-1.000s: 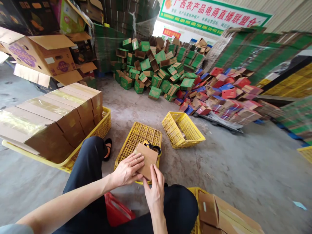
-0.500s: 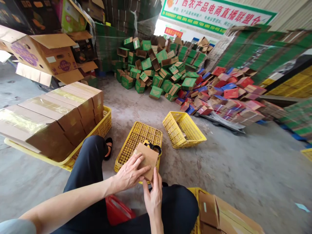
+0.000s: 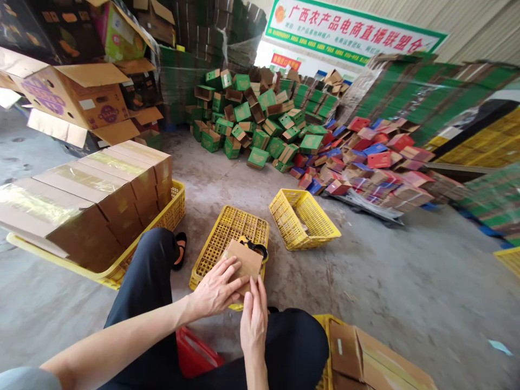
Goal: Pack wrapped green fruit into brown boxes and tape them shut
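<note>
A small brown cardboard box [image 3: 247, 259] sits on an upturned yellow plastic crate [image 3: 239, 219] in front of me. My left hand [image 3: 217, 284] lies across the box's top with its fingers spread. Against the near right edge of the box, my right hand [image 3: 254, 314] presses with straight fingers, pointing away from me. Just behind the box is a tape dispenser [image 3: 254, 246] in yellow and black, partly covered by it. The underside of the box is hidden.
Closed, taped cartons [image 3: 93, 179] fill a yellow crate [image 3: 179, 203] at left. Another yellow crate [image 3: 300, 216] stands beyond on the right. Cardboard [image 3: 377, 357] lies in a crate by my right knee. Green boxes [image 3: 260, 119] and red-blue boxes [image 3: 377, 157] are heaped behind.
My right hand's fingers have drawn together and shifted onto the box's near right edge. My left hand stays on top of the box. The view has turned slightly.
</note>
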Tool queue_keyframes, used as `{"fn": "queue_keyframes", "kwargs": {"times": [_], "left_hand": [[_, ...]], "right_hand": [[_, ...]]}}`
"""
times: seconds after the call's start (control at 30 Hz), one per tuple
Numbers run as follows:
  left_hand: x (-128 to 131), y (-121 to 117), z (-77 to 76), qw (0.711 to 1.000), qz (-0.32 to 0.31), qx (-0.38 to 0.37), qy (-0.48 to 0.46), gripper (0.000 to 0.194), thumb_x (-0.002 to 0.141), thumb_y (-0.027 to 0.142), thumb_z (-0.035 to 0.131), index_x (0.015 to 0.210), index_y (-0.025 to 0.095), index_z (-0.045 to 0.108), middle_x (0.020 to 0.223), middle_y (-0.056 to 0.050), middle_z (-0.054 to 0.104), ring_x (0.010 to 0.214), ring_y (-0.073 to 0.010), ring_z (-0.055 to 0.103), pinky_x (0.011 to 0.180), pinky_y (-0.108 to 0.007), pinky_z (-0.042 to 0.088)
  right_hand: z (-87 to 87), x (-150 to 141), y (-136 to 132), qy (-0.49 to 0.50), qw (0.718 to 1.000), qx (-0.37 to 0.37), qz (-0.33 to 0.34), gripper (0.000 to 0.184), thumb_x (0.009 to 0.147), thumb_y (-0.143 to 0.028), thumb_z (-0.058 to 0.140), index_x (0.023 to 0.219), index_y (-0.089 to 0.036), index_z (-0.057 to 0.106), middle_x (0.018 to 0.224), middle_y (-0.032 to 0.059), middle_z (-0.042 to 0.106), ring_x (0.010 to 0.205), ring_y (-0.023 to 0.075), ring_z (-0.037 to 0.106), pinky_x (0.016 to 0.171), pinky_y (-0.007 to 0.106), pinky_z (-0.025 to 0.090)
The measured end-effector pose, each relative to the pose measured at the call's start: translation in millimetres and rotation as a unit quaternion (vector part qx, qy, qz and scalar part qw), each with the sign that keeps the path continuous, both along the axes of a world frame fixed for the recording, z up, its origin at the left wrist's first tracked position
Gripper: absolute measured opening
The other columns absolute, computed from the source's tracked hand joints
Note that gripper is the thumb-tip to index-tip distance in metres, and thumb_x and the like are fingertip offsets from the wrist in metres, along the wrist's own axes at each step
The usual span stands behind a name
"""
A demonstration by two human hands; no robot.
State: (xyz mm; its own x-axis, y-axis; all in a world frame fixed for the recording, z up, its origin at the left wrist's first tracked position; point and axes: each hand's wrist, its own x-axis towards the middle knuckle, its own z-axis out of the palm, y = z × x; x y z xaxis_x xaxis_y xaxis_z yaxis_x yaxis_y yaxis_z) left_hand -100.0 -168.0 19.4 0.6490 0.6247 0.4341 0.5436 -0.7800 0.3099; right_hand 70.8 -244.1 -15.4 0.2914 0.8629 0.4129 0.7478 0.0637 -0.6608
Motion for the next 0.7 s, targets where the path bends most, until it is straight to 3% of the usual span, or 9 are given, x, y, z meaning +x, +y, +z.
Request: {"fn": "queue_keyframes", "kwargs": {"times": [0.2,0.37,0.57,0.7], "left_hand": [[1.5,-0.3,2.2,1.000,-0.001,-0.006,-0.002,0.059,0.093,0.038,0.065,0.149,0.024,0.051,0.152,-0.016,0.048,0.150,-0.0364,0.035,0.123,-0.057,0.034],[1.9,-0.8,5.1,1.000,0.009,-0.008,-0.015,0.063,0.090,0.040,0.069,0.148,0.022,0.052,0.150,-0.017,0.051,0.148,-0.0367,0.038,0.122,-0.057,0.034],[-2.2,2.0,5.2,0.998,-0.025,-0.040,-0.041,0.073,0.087,0.052,0.073,0.149,0.020,0.051,0.152,-0.018,0.051,0.150,-0.0367,0.039,0.122,-0.059,0.035],[-9.4,7.7,-1.6,0.992,0.009,-0.087,-0.088,0.063,0.102,0.048,0.054,0.156,0.017,0.044,0.157,-0.017,0.049,0.154,-0.0310,0.035,0.124,-0.054,0.037]], "right_hand": [[13.9,-8.3,18.5,0.012,0.999,0.021,-0.027,0.048,0.108,-0.048,0.040,0.137,-0.020,0.067,0.145,0.0165,0.059,0.133,0.0296,0.059,0.110,0.046,0.050],[27.2,0.3,27.0,-0.022,1.000,0.000,0.010,0.048,0.107,-0.050,0.041,0.134,-0.022,0.070,0.140,0.0159,0.060,0.126,0.0278,0.063,0.104,0.042,0.053],[13.7,3.1,32.2,-0.007,1.000,0.026,-0.013,0.057,0.105,-0.056,0.040,0.140,-0.019,0.066,0.130,0.0181,0.062,0.120,0.0304,0.065,0.101,0.046,0.054],[10.7,2.8,31.8,0.009,1.000,0.019,-0.009,0.057,0.106,-0.054,0.040,0.146,-0.019,0.060,0.134,0.0186,0.062,0.124,0.0305,0.064,0.104,0.046,0.053]]}}
